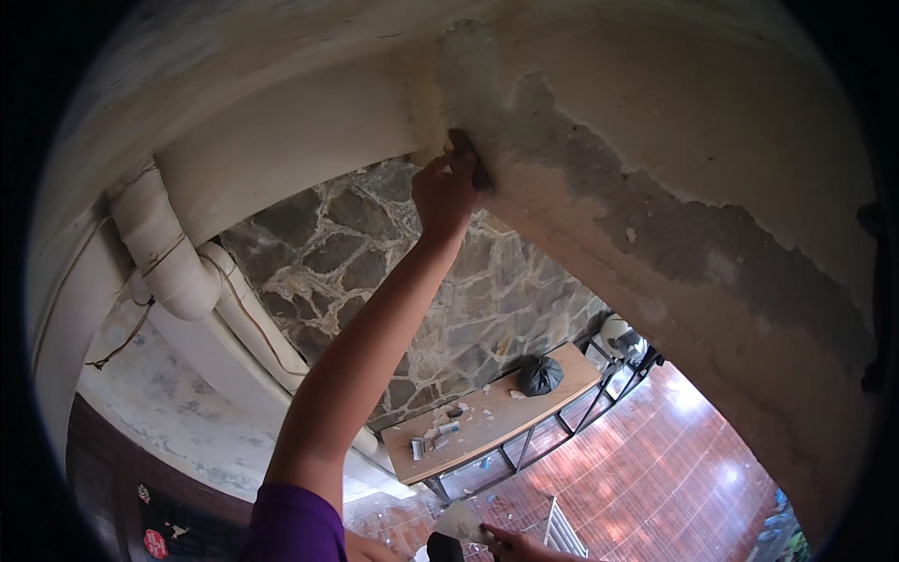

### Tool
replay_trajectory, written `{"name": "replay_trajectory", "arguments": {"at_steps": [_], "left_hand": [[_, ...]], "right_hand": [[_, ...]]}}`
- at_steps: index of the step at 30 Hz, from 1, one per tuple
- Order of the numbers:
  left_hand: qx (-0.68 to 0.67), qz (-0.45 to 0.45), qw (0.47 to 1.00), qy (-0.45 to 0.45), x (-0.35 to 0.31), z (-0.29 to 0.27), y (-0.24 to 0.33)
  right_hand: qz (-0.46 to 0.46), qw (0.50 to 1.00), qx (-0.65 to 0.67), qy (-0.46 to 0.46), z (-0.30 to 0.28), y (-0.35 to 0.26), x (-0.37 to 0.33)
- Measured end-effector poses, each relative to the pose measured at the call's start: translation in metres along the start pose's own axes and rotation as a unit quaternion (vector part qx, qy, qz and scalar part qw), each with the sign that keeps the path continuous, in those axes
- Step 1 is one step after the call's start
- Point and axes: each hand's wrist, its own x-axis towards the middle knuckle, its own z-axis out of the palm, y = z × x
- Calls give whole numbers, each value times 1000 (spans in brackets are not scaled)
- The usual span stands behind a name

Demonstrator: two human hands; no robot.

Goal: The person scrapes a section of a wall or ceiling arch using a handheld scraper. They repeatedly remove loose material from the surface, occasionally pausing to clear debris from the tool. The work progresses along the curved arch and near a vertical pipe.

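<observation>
My left arm, in a purple sleeve, reaches up across the picture. My left hand (444,195) is closed on a small dark flat piece (471,161), which looks like sandpaper but is too dark to be sure of. It presses this against the plastered beam (571,178) near its left corner, beside a rough grey patch. Low at the bottom edge, my right hand (517,544) is partly cut off. Its fingers close on the edge of a putty knife with a pale, smeared blade (463,522); a dark part, perhaps its handle, shows beside it.
White pipes (173,253) with cords tied round them run down the left. Below stands a wooden bench (496,420) with plaster flakes, small metal pieces and a black plastic bag (540,376). A stone wall (346,253) rises behind it. Ladder-like white bars (564,529) stand over reddish tiles (646,450).
</observation>
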Motion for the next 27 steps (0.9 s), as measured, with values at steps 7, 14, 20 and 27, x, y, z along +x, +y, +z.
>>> {"name": "replay_trajectory", "arguments": {"at_steps": [7,14,20,27], "left_hand": [[512,168,827,161,82,20,-32],[359,225,889,173,101,19,-55],[-113,-121,982,93,103,5,-74],[112,-92,982,119,115,7,-80]], "right_hand": [[-40,998,-28,43,-12,-11,-15],[-84,994,-12,65,-22,-21,-12],[12,1000,-12,13,-27,-18,-14],[-11,999,-5,33,-25,-17,-10]]}}
